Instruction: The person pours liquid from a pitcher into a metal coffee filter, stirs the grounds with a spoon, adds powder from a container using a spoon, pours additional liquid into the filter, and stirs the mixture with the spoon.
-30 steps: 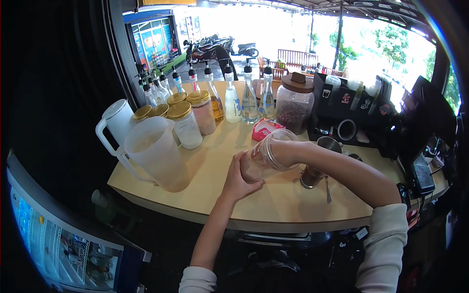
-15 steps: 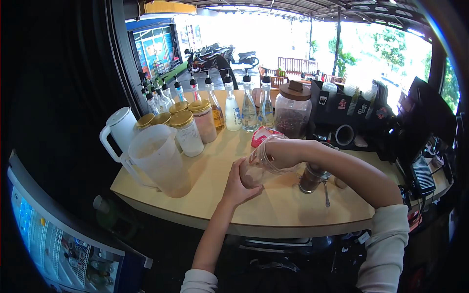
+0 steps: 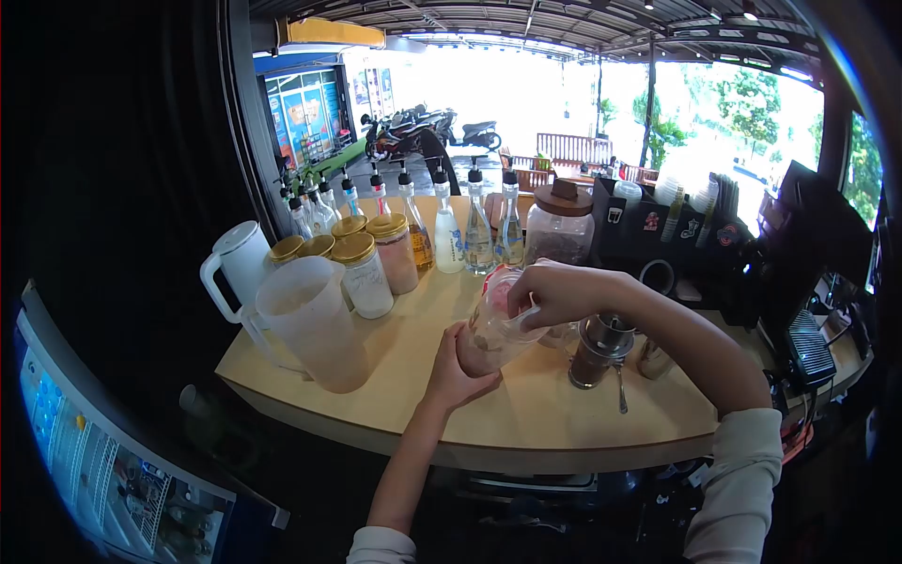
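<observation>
My left hand wraps around the lower part of a clear jar and holds it tilted above the counter. Some pale contents show through its wall. At the jar's mouth is my right hand, its fingers bent down and closed at the rim; what they hold, if anything, is hidden. A red and white packet is partly seen behind the jar. Just right of the jar stands a glass with a metal drip filter on top, and a spoon lies beside it.
At left on the counter stand a translucent pitcher, a white jug and several gold-lidded jars. Pump bottles line the back edge. A wooden-lidded jar, a black cup holder and a glass are at right.
My right hand has drawn up from deeper inside the jar to its mouth. The jar is still in my left hand. The whole view has shifted slightly.
</observation>
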Demonstrator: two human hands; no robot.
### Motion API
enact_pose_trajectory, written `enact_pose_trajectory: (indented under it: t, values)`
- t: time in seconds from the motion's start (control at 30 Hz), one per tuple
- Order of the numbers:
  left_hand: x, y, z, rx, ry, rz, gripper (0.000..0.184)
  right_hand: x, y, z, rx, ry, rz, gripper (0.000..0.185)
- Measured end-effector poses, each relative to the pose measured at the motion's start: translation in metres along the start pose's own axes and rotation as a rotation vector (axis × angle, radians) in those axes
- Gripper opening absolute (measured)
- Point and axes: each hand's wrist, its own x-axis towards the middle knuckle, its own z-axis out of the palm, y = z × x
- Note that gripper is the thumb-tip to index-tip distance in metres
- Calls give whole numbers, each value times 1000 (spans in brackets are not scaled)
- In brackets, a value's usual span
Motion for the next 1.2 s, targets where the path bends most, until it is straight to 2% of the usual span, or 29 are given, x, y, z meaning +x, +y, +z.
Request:
enact_pose_trajectory:
  t: [0.37,0.5,0.57,0.7,0.77,0.87,0.97,1.07,1.2]
  values:
    - [0,6,0,58,-6,-112,100,-31,24,-19,148,212,74,32]
    - [0,0,2,52,-5,-119,100,-48,36,-16,201,293,79,25]
    - [0,-1,4,-27,0,-184,100,-57,47,-11,264,408,31,26]
    - [2,3,3,-21,-16,-210,99,-86,45,-15,274,459,67,22]
    - [2,3,3,104,-10,-268,97,-105,46,-18,238,475,129,19]
    - [2,-16,9,149,32,-210,96,-136,51,-15,208,536,152,17]
    - [12,1,16,120,30,-228,95,-166,54,-14,183,539,181,17]
    - [19,14,31,63,90,-286,93,-190,53,-10,149,571,357,18]
    - [20,-8,51,81,143,-304,93,-205,59,7,95,609,393,18]
